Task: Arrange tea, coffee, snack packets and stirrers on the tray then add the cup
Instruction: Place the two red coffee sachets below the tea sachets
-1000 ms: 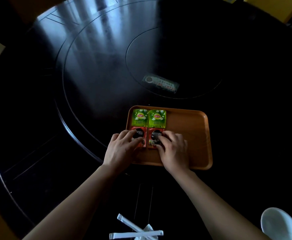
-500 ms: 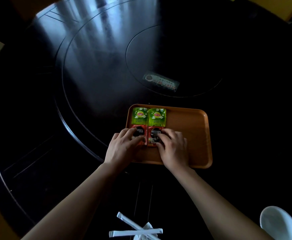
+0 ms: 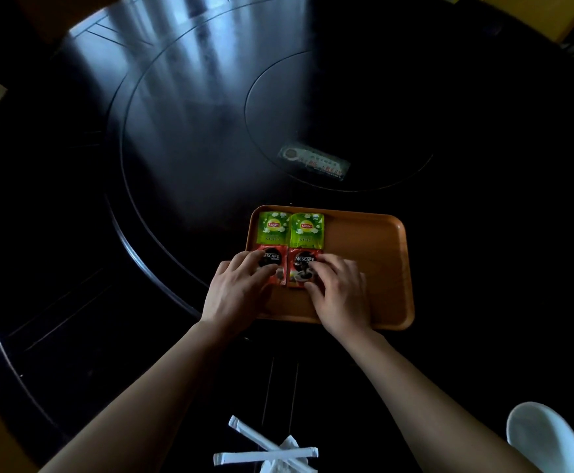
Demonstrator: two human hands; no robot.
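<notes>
Two red Nescafé coffee sachets [image 3: 290,268] lie side by side at the left of the wooden tray [image 3: 367,254], just below two green Lipton tea packets [image 3: 290,228]. The left hand [image 3: 241,291] is laid flat on the left sachet and the right hand [image 3: 338,291] on the right one, fingers spread and pressing, nothing gripped. Compared with half a second ago, hardly anything is changed; both hands are kept on the sachets. At lower centre of the frame, white stirrers [image 3: 268,454] are seen crossed; a white cup [image 3: 544,438] stands at lower right. The surface [image 3: 176,148] is dark and glossy, with a packet [image 3: 314,163] at its centre.
</notes>
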